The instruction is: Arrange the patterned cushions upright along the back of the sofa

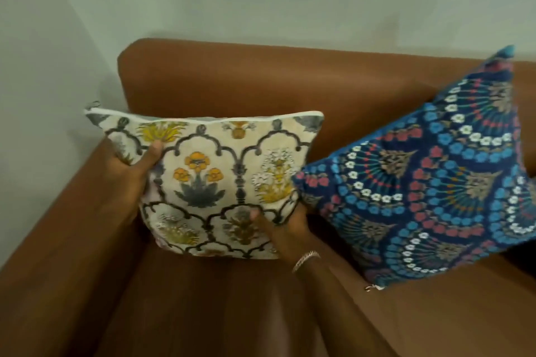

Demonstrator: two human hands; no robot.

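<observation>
I see my right hand, with a bracelet on its wrist, gripping the bottom right corner of the cream flower cushion; my left hand grips its left edge; the cushion stands upright in the sofa's left corner; the blue cushion leans tilted beside it, touching it, against the brown back.

A cream floral-patterned square cushion is standing on the seat of a brown leather sofa, in its left corner against the backrest, with a blue mandala-patterned fabric cushion leaning just right, touching it.
</observation>
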